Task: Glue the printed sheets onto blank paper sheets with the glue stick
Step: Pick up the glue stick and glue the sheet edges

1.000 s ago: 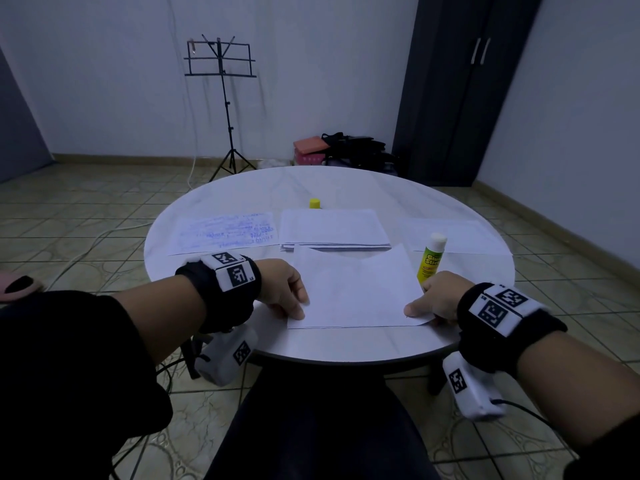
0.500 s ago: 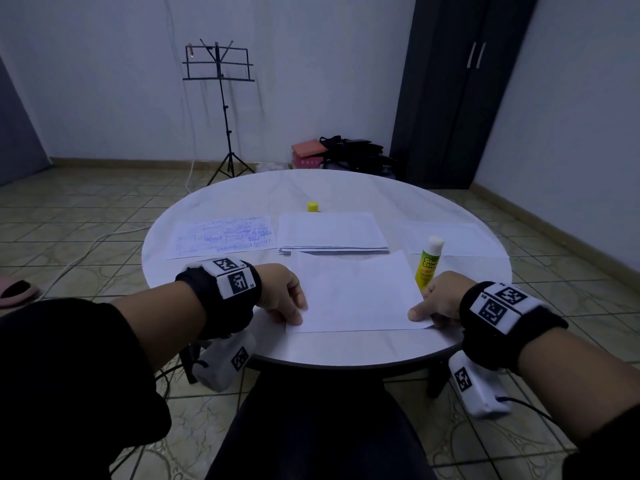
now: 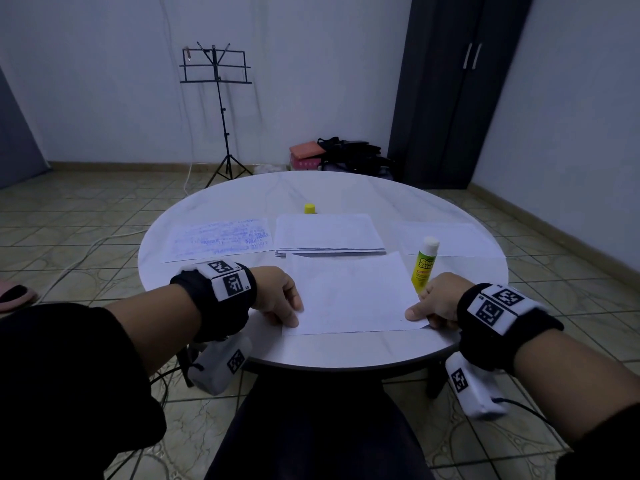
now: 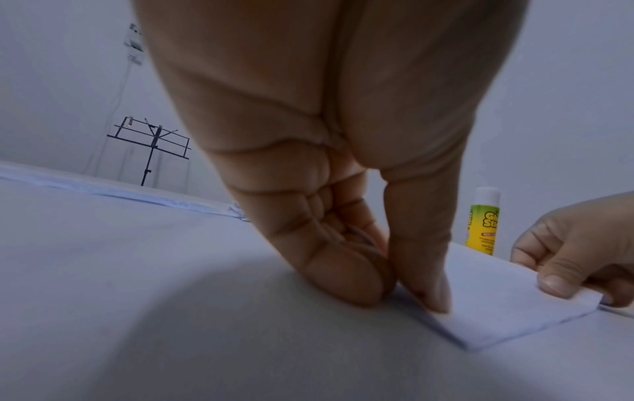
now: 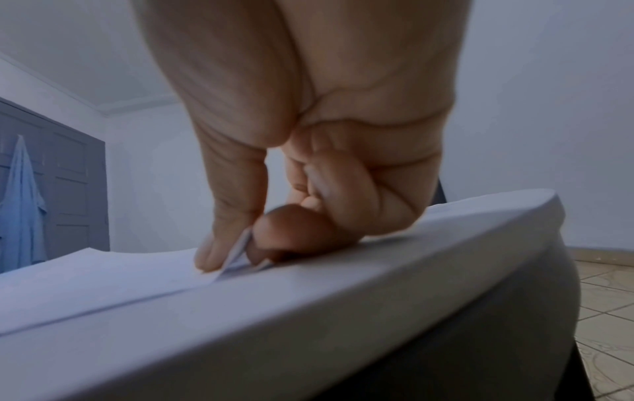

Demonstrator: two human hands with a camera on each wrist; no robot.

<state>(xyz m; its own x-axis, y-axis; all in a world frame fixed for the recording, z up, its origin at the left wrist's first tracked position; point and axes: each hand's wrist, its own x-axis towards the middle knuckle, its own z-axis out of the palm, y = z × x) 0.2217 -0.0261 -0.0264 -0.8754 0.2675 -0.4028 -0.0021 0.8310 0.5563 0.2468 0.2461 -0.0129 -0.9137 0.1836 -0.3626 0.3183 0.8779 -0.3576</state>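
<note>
A white sheet (image 3: 349, 296) lies flat at the table's near edge, faint print showing through it. My left hand (image 3: 277, 299) pinches its near left corner (image 4: 487, 312) between thumb and curled fingers. My right hand (image 3: 433, 304) pinches the near right corner, which lifts between thumb and forefinger (image 5: 236, 252). A yellow glue stick (image 3: 425, 265) stands uncapped just beyond my right hand, also seen as the glue stick (image 4: 482, 222) in the left wrist view. Its yellow cap (image 3: 310, 208) stands behind a stack of white sheets (image 3: 329, 233). A sheet with blue text (image 3: 221, 239) lies at the left.
Another blank sheet (image 3: 453, 239) lies at the right of the round white table (image 3: 346, 351). A music stand (image 3: 216, 109) and a dark wardrobe (image 3: 460, 88) stand by the far wall, with bags (image 3: 346, 154) on the floor.
Both hands stay on the near corners of the sheet, and the sheet has barely shifted. The head view has tilted slightly.
</note>
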